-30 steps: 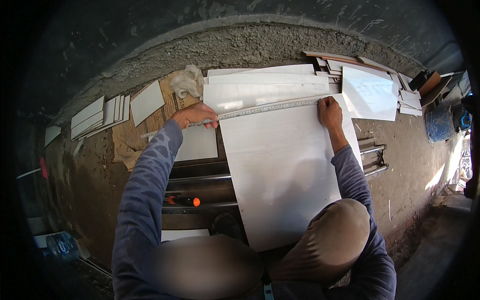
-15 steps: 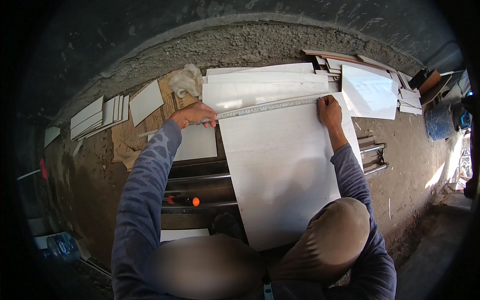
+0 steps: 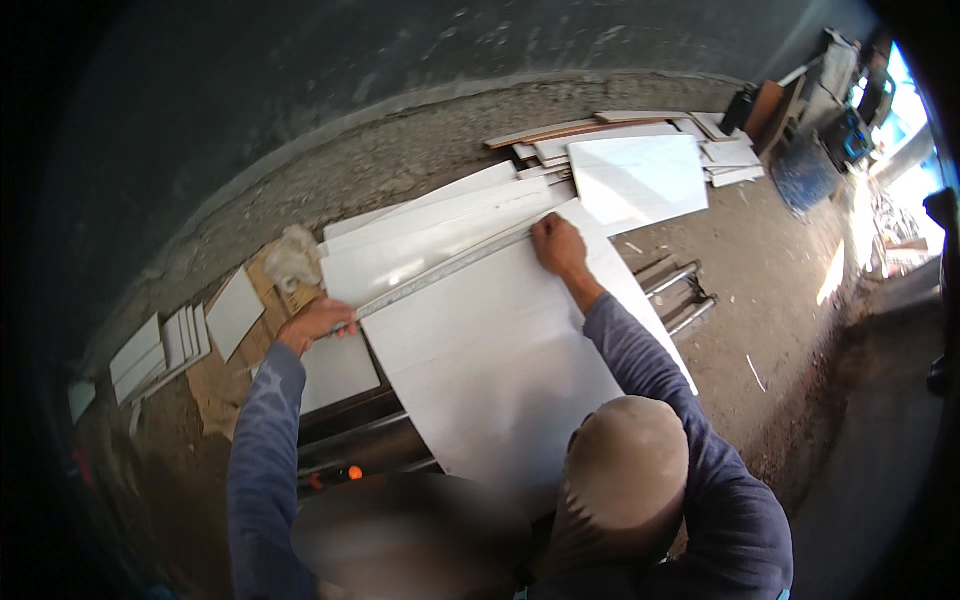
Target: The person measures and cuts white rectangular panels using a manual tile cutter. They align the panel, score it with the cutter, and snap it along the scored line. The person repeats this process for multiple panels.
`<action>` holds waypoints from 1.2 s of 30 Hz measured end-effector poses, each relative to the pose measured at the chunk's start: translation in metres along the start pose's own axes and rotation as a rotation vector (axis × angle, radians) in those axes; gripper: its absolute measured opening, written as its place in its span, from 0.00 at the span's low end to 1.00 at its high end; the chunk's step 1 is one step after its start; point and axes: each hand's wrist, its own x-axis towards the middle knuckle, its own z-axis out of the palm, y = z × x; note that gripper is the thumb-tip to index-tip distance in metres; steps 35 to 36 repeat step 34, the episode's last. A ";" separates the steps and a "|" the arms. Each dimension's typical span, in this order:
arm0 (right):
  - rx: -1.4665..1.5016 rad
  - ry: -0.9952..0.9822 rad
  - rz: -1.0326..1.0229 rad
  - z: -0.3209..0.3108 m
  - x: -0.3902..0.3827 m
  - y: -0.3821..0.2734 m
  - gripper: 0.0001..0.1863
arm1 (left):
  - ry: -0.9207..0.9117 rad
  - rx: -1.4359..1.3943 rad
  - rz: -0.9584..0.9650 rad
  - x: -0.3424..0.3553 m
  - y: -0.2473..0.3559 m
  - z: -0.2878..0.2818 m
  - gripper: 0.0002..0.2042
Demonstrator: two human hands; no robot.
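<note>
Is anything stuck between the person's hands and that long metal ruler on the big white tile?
Nothing visible is. The left hand grips one end of the ruler, and the right hand presses on its other end. The ruler lies flat across the large white tile.

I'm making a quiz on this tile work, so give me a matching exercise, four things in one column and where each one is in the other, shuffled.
Things:
1. left hand
2. right hand
3. ruler
4. stack of small tiles

Places:
A. on the ground far to the person's left
B. at the ruler's left end
C. across the far part of the big white tile
D. at the ruler's right end

Pairs: 1-B, 2-D, 3-C, 4-A
</note>
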 end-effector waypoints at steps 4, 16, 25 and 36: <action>-0.003 -0.023 -0.012 -0.005 0.000 -0.004 0.13 | 0.009 -0.066 -0.017 -0.001 -0.002 0.001 0.09; 0.024 -0.053 -0.014 -0.008 0.002 -0.001 0.16 | 0.005 -0.061 -0.011 -0.004 0.004 0.003 0.09; 0.061 -0.034 -0.010 -0.009 0.003 -0.004 0.16 | 0.029 -0.081 -0.037 -0.008 0.010 0.006 0.09; 0.054 -0.102 0.011 -0.010 0.006 0.001 0.16 | 0.015 -0.049 0.007 -0.014 0.010 0.008 0.08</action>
